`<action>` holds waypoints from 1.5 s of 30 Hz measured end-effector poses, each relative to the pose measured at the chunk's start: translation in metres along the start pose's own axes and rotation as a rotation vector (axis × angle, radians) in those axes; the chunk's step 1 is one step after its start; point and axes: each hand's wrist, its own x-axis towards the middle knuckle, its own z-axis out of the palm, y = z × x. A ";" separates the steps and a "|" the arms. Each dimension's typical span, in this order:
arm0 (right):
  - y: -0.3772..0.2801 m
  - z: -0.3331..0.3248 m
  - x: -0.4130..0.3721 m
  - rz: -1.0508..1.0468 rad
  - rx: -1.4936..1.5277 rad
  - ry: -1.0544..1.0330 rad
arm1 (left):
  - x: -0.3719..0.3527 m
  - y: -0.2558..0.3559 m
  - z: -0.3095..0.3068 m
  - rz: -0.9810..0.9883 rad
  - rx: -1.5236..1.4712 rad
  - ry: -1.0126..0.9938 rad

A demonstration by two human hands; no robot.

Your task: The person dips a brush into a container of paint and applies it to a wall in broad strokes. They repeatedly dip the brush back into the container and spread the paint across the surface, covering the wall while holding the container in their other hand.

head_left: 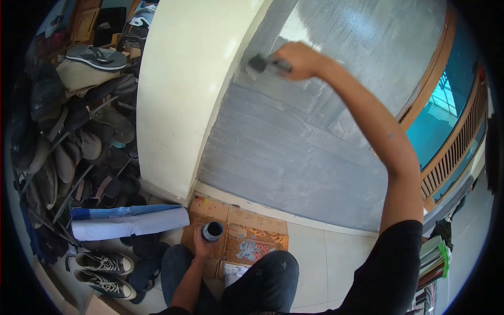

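Note:
My right hand (299, 60) is raised high and wrapped round a paintbrush (258, 64). The brush's dark bristles point left and overlap the grey-painted wall panel (294, 136), close to the panel's left edge. Above the brush, a pale unpainted patch (295, 25) shows through the grey, and streaky strokes run over the rest of the panel. Down by my knees, my left hand (201, 244) grips a small round paint pot (213, 230) by its side. The pot's mouth faces up, with dark contents inside and grey smears on its rim.
Paint-stained flattened cardboard (256, 242) lies on the tiled floor along the wall. A cream pillar (191, 84) borders the panel. To the left are a crowded shoe rack (68, 157), a rolled white-and-blue sheet (131, 223) and canvas sneakers (105, 262). A wood-framed window (443, 105) stands right.

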 end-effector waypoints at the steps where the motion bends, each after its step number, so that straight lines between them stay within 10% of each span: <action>1: 0.020 -0.011 -0.001 0.068 -0.102 -0.012 | 0.000 -0.002 0.000 0.008 0.018 0.004; 14: 0.109 -0.136 0.005 0.500 -0.776 0.109 | -0.001 -0.011 0.002 0.028 0.063 0.012; 23: 0.017 0.008 -0.026 -0.149 -0.491 -0.125 | -0.002 -0.021 0.003 0.054 0.006 0.028; 29: -0.066 0.033 -0.049 -0.173 -0.098 -0.282 | -0.002 -0.019 0.002 0.013 -0.017 0.023; 35: -0.007 0.012 -0.049 -0.143 -0.192 -0.201 | -0.001 -0.020 0.003 0.045 0.020 0.010; 45: 0.110 -0.147 -0.036 0.565 -0.734 -0.016 | 0.001 -0.018 0.003 0.030 0.043 0.003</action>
